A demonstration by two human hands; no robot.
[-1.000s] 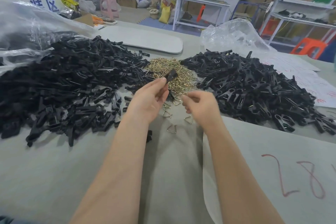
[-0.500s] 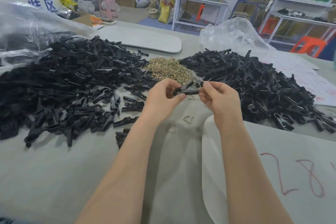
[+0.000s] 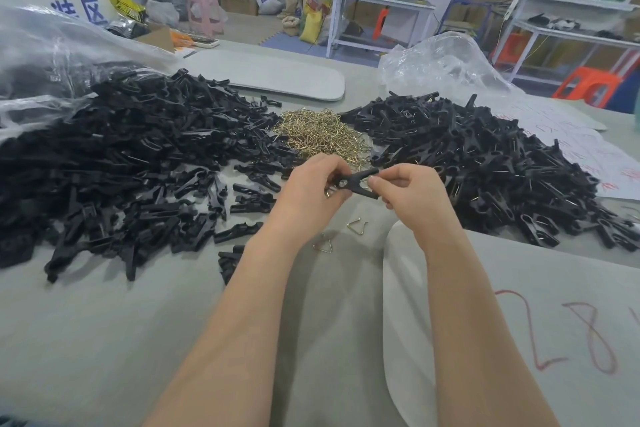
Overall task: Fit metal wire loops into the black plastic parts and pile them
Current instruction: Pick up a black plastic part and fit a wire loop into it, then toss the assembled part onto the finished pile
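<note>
Both hands were up over the table [image 3: 104, 340], gripping one black plastic part [image 3: 358, 180] between them. Our left hand [image 3: 311, 191] pinched its 9 o'clock end, fingers curled. Our right hand [image 3: 412, 198] pinched the 3 o'clock end between thumb and forefinger. A glint of brass-coloured wire showed at the left fingertips; we couldn't tell whether it was seated in the part.

From the hands:
- 12 o'clock: heap of wire loops [image 3: 318, 135], just beyond.
- 9 to 10 o'clock: big pile of black parts [image 3: 138, 156], stragglers reaching near the left wrist.
- 2 to 3 o'clock: second pile [image 3: 485, 163], many pieces showing wire.
- 6 o'clock: two loose loops [image 3: 356, 224] on the table between the forearms.
- 5 o'clock: pale sheet with red numerals [image 3: 554, 322], under the right forearm.
- 1 o'clock, far: crumpled clear bag [image 3: 440, 62].
</note>
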